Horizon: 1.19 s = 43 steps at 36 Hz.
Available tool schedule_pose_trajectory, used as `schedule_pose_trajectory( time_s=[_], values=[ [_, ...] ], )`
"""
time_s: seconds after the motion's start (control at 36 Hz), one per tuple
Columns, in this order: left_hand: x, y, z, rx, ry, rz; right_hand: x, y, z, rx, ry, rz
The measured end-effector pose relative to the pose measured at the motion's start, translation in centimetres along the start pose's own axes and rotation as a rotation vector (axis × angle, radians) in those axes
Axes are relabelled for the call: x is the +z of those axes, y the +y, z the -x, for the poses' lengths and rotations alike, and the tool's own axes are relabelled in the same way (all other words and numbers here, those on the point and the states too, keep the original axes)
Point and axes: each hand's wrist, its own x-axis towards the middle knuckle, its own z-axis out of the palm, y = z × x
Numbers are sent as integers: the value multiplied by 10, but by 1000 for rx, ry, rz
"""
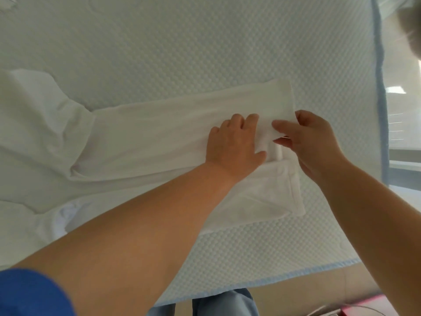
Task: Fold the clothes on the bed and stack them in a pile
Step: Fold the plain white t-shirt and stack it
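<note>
Pinching a small flap of the white garment (pixel 159 135), the right hand (pixel 312 142) is held just beside the left hand (pixel 234 142), whose fingers are curled into the same fold. The garment is spread across the mattress (pixel 205 53), near its right edge. The fold could be skewed if either grip slips — the fabric looks limp. The garment's left end is cut off, and white-on-white seams are hard to trace.
</note>
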Motion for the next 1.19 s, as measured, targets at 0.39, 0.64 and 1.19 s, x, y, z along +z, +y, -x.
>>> schedule_pose_trajectory(
  time_s=[0.39,0.64,1.19],
  values=[
    [-37,0,-29,-246,219,521,14,3,-17,437,-248,-437],
    [-34,-7,-21,-114,228,654,-17,-5,-60,129,50,94],
    [-19,-9,-30,-290,-1,705,-52,43,-35,169,45,586]
  ],
)
